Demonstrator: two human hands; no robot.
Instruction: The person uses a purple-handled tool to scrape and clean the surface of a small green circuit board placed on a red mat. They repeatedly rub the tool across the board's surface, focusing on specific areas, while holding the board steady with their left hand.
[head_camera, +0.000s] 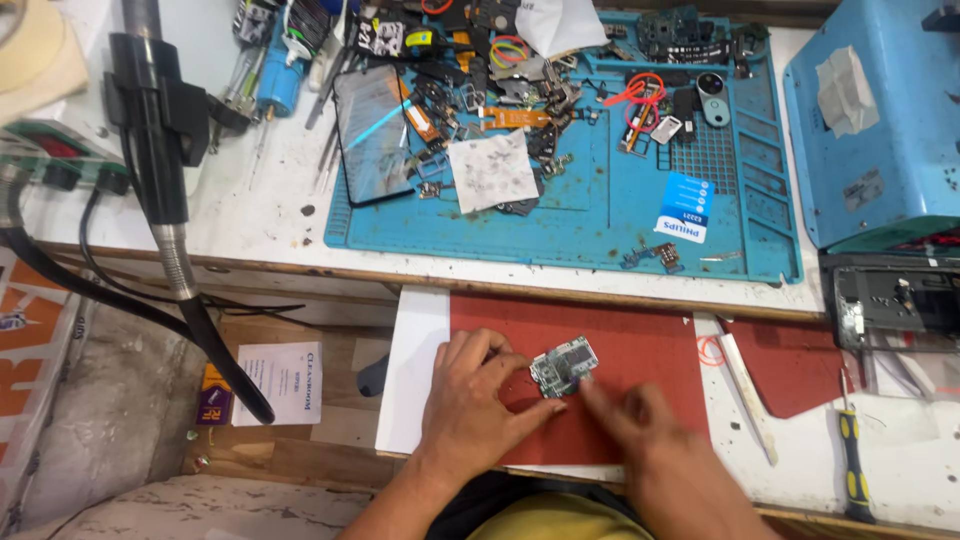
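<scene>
- The small circuit board (564, 366) lies low in the middle of the frame on the red mat (640, 340), tilted off square.
- The left hand (478, 395) pins the board's lower left edge, fingers drawn narrow, thumb and forefinger pinching at its corner.
- The right hand (640, 420) points 1 fingertip at the board's lower right edge; the other fingers are curled in, holding nothing.
- Risk 1: the board is held by fingertips only; uneven pressure could slide it across the mat or flip it.
- Risk 2: bare skin on the components may leave grease or bend small parts.
- Risk 3: the screwdriver (850, 455) and the white strip tool (745, 385) at lower right lie near the right forearm; a sweep could knock them off the white bench (900, 470).
- The blue work mat (620, 215) in the upper middle is crowded with loose parts.
</scene>
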